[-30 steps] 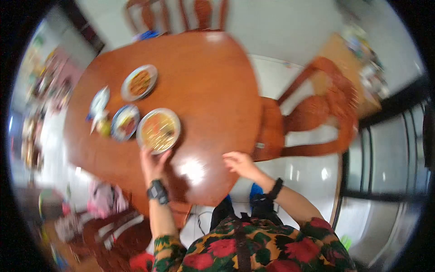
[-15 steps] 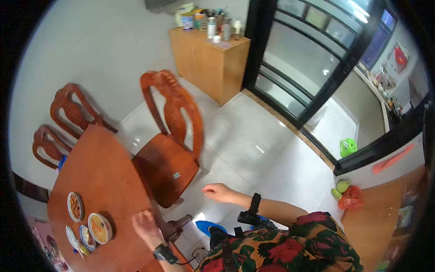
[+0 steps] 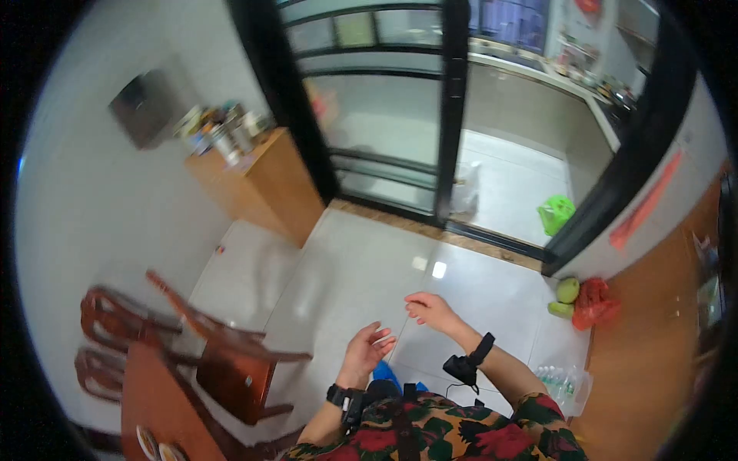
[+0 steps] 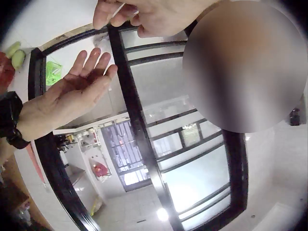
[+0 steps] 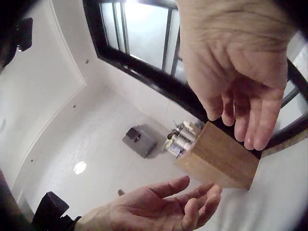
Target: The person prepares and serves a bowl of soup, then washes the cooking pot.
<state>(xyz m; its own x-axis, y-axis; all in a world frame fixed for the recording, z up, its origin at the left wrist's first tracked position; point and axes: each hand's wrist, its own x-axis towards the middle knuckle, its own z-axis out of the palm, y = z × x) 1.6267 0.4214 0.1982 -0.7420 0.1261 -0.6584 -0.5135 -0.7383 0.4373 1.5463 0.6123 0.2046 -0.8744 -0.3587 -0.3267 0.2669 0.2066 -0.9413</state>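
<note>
My left hand (image 3: 367,355) is held in front of my body over the floor, palm up, fingers loosely bent and holding nothing. Just to its right and a little farther forward, my right hand (image 3: 432,311) also hangs in the air with relaxed fingers around nothing. A small gap separates the two hands. The left wrist view has the right hand (image 4: 72,91) with its fingers spread upward, near the left hand (image 4: 154,14) at the top. From the right wrist, the left palm (image 5: 154,209) faces up below the right hand (image 5: 236,72).
A dining table (image 3: 154,399) with bowls of food (image 3: 171,452) lies at lower left, beside a wooden chair (image 3: 238,376). Ahead stand a cabinet (image 3: 261,192) and a glass sliding door (image 3: 377,115), open onto a kitchen. A red bag (image 3: 593,303) and bottles (image 3: 561,384) are at right.
The left hand has let go of the soup bowl and moved away from the table, next to the right hand. My view has swung right from the table to the kitchen doorway.
</note>
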